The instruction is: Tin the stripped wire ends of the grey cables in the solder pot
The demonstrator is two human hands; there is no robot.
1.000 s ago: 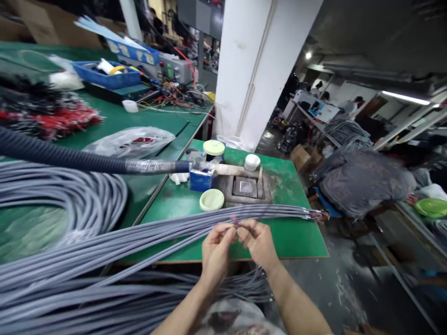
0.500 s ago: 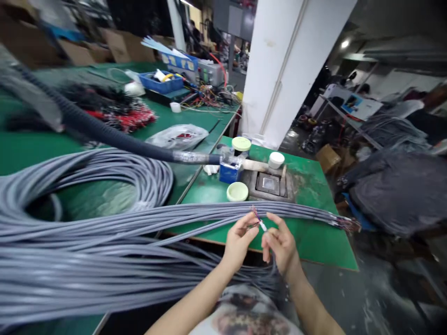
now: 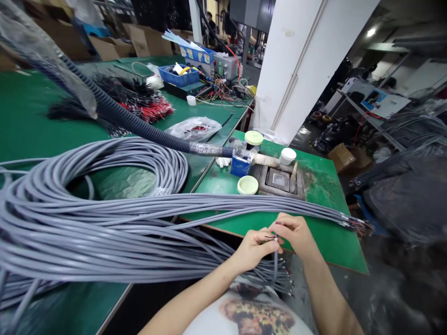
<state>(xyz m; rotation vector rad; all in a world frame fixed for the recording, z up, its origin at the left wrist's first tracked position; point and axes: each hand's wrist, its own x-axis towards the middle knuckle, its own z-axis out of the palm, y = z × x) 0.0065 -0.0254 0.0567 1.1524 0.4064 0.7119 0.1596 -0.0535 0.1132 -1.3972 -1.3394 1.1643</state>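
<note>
Between my fingers is the stripped end of a grey cable (image 3: 275, 263), with thin dark and coloured wires fanning out at its top and the cable hanging down below. My left hand (image 3: 254, 249) pinches it near the end of the grey jacket. My right hand (image 3: 293, 232) pinches the thin wires just above, its fingertips touching those of the left. Behind the hands, a long bundle of grey cables (image 3: 216, 203) crosses the green table, its stripped ends (image 3: 359, 225) at the right. More loose cable ends (image 3: 284, 277) hang below my hands.
A solder pot (image 3: 280, 180) stands beyond the bundle, near a pale green dish (image 3: 247, 184), a white cup (image 3: 287, 156) and a blue box (image 3: 240, 166) joined to a corrugated hose (image 3: 139, 128). A large cable coil (image 3: 52, 177) covers the left. A white pillar (image 3: 289, 60) rises behind.
My right hand has gone from nearly open beside the cable end to pinching its wires. The cable end now points up, held lower and closer to me. The view has shifted left.
</note>
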